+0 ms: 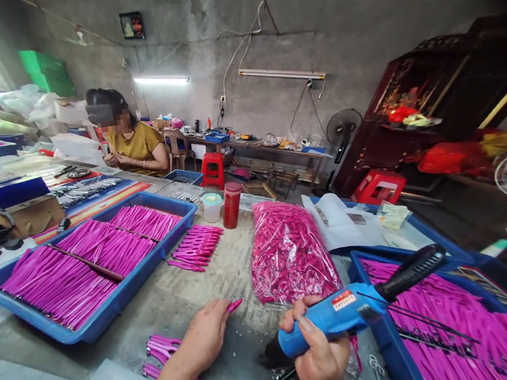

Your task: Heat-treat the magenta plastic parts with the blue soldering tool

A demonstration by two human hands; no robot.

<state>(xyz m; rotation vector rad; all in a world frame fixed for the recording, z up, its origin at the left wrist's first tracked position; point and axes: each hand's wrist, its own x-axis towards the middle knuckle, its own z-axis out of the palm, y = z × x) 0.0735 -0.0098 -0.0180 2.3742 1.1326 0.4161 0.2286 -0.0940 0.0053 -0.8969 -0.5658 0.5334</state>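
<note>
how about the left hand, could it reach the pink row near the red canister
Probably yes: nothing stands between the left hand and the pink row, though that hand holds a pink piece.

A red bottle (232, 206) stands beside a small lidded tub (213, 208) on the surface (235, 250). Beyond them are a red stool (212, 170) and, near a dark cabinet (373, 131), a black fan (344, 127). A lit tube lamp (161, 80) hangs on the grey wall (349, 4).
</note>
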